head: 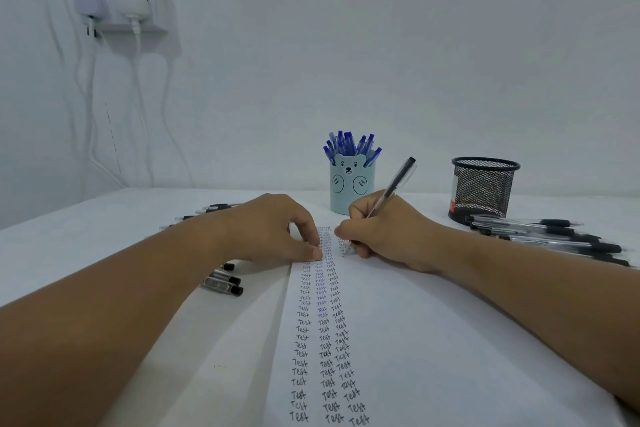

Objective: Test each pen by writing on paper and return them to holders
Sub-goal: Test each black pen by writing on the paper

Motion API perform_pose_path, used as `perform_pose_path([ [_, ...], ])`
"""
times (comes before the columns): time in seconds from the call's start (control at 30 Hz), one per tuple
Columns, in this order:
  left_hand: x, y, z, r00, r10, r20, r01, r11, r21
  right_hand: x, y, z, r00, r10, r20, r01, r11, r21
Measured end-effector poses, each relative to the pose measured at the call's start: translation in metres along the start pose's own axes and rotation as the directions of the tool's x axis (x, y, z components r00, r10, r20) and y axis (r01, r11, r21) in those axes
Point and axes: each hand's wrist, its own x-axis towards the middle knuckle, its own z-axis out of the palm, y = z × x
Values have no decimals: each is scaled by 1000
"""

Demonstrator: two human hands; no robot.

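Paper sheet (398, 340) nearest us, filled "Test" columns; our left hand (277, 229) pins it flat-fingered, our right hand (384, 232) pinches black pen (391, 189) mid-word; mesh holder (483, 189) far right awaits.

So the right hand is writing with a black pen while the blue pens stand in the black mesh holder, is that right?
Not quite: in the head view the blue pens stand in the light blue bear holder, not the black mesh holder. The right hand is indeed writing with a black pen.

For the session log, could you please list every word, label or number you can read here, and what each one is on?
"Test": handwritten over and over in three columns on the paper.
Red label low on the mesh holder: too small to read.
Print on the pens at right: too blurred to read.
Bear holder: a drawn face only, no words.
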Motion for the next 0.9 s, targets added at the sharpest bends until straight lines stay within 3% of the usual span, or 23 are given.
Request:
perform_pose_path([
  [0.9, 0, 0, 0, 1000, -9, 1, 9, 1000, -4, 2, 3, 0, 999, -41, -10, 40, 998, -53],
])
